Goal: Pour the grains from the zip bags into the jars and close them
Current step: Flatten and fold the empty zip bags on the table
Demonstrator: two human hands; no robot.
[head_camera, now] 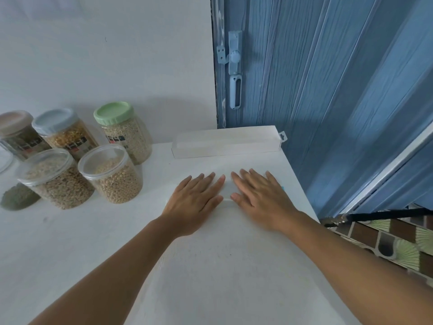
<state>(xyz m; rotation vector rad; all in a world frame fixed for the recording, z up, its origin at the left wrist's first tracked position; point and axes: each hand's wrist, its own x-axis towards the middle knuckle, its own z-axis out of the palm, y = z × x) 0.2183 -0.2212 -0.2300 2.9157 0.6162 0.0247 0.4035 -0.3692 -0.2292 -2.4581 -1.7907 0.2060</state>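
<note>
Both hands lay flat on the white tabletop (210, 266), side by side with fingers straight and spread — the left hand (195, 204) and the right hand (261, 199) almost met at the thumbs and forefingers. Neither gripped anything; they pressed down on what looked like a flat, clear plastic zip bag (228, 202), though its outline was faint against the white surface. A sliver of teal showed just beside the right hand's outer edge.

The grain jars stood grouped at the left of the table, well apart from the hands. Two clear plastic jars without lids sat in front: one filled with round beige grains (112, 174), one with small tan grains (55, 178). Behind them stood a green-lidded jar of pale grain (124, 131), a blue-lidded jar of yellow grain (64, 132) and a beige-lidded jar of dark green grain (17, 133). A small heap of green grain (18, 198) lay at the left edge — whether bagged, I could not tell.

A long clear plastic box (225, 143) lay at the table's far edge, before a blue folding door (328, 90).
</note>
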